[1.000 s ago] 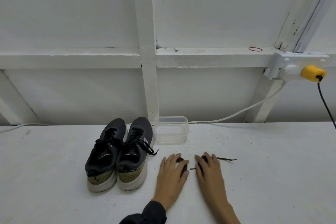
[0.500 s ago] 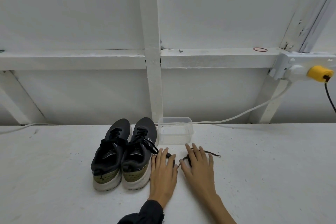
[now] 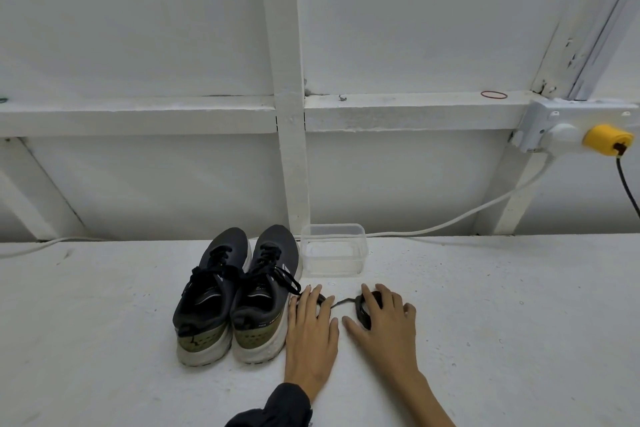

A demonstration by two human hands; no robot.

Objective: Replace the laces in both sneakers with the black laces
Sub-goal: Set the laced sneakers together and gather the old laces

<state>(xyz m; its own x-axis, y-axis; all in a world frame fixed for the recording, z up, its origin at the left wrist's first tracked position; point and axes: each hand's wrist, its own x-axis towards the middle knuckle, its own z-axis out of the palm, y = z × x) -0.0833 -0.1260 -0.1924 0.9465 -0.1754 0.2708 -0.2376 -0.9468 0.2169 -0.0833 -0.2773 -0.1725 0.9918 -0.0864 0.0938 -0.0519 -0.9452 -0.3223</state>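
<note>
Two dark sneakers stand side by side on the white table, heels toward me: the left sneaker and the right sneaker, both laced with dark laces. Just right of them my left hand lies flat, fingers straight, over one end of a black lace. My right hand rests flat on a black lace bundle, mostly hidden under the fingers. A short stretch of lace shows between the two hands.
A clear plastic container stands behind my hands, against the wall. A white cable runs along the table's back edge to a wall socket with a yellow plug. The white wall has beams.
Both hands slid left and away from me, toward the sneakers and container, dragging the black laces along. The lace end that trailed to the right has gone out of sight.
</note>
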